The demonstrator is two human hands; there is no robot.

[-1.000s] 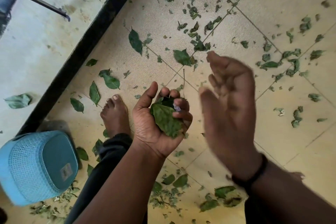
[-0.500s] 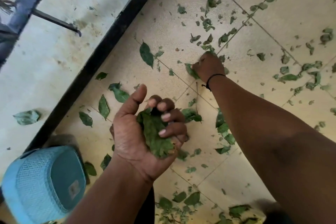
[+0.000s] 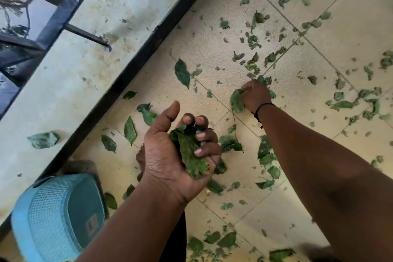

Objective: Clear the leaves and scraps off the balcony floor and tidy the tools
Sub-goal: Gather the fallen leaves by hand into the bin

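The left hand [image 3: 180,151], palm up with thumb raised, has its fingers curled around a wad of leaves [image 3: 191,155] above the tiled floor [image 3: 212,53]. The right hand [image 3: 254,94] reaches farther out and is down at the floor, fingers closed on 1 leaf [image 3: 237,100] near a tile seam. Loose leaves and scraps [image 3: 253,40] lie scattered beyond and beside both hands. A long leaf [image 3: 182,72] lies near the black floor edge [image 3: 131,70], tip pointing away. A blue basket [image 3: 57,217] lies on its side by that edge.
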